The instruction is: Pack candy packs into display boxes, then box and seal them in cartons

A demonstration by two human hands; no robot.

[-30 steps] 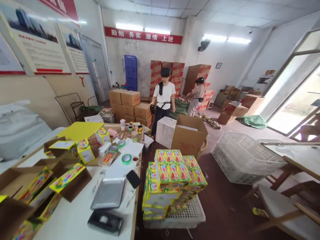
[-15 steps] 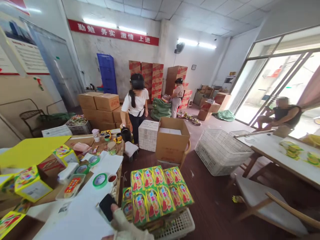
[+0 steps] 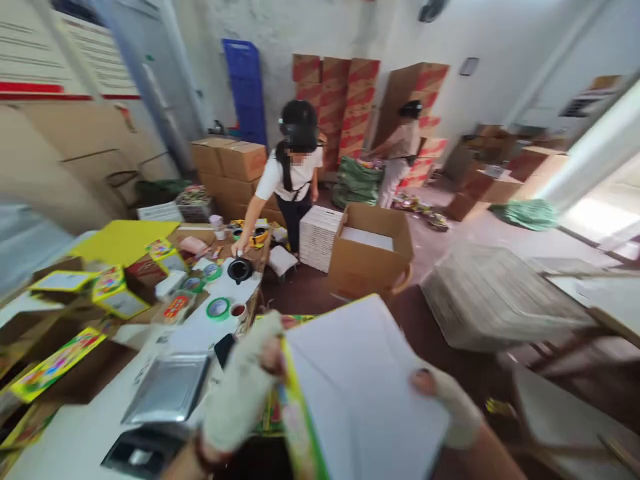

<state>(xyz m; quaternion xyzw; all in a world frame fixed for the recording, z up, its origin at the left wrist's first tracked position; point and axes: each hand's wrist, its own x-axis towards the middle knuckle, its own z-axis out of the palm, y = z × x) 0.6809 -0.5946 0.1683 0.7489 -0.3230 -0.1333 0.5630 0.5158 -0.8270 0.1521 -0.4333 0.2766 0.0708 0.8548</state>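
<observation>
A printed cardboard box (image 3: pixel 360 393), its plain white face toward me and a yellow-green side showing at left, is held up in front of me. Gripping its left edge is my left hand (image 3: pixel 245 380) in a fingerless-looking pale glove, bare fingertips closed on the box. My right hand (image 3: pixel 447 403), gloved the same way, is closed on the right edge. Behind and below the box, a few green-and-yellow printed packs (image 3: pixel 270 417) peek out, mostly hidden. A dark phone (image 3: pixel 225 348) lies on the table by my left hand.
On the left table (image 3: pixel 65 443) are a metal tray (image 3: pixel 169 387), green tape (image 3: pixel 218 307), a cup (image 3: pixel 239 312) and open printed boxes (image 3: pixel 120 293). A co-worker (image 3: pixel 295 173) holds a black pot (image 3: pixel 240 269) over it. Ahead stands an open carton (image 3: pixel 370 270); right, white crates (image 3: pixel 500 297).
Both my hands now hold the box, which was not held up before. The co-worker's pot has moved over the table's white sheet. My view has tilted down and turned left.
</observation>
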